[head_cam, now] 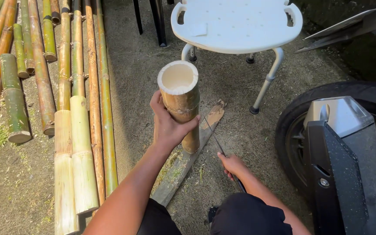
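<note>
A short, thick bamboo section [181,102] stands upright with its hollow, pale cut end facing up, its foot resting on a weathered wooden plank [187,156] that lies on the bare ground. The left hand [167,123] is wrapped around the section's middle, fingers closed round the far side and thumb toward the person, steadying it. The right hand [233,166] is closed on the handle of a long thin blade [214,138], whose tip slants up toward the lower right side of the bamboo; whether steel touches the culm is hard to tell. This looks like the setting-up step, bamboo steadied and blade brought close, before any cut or split; judging from that, the next move calls for keeping the tube plumb and the gripping fingers well away from the edge. To the left lie rows of long bamboo poles [72,109]; beyond stands a white plastic stool [236,26], and a dark scooter wheel [327,143] sits at right.
</note>
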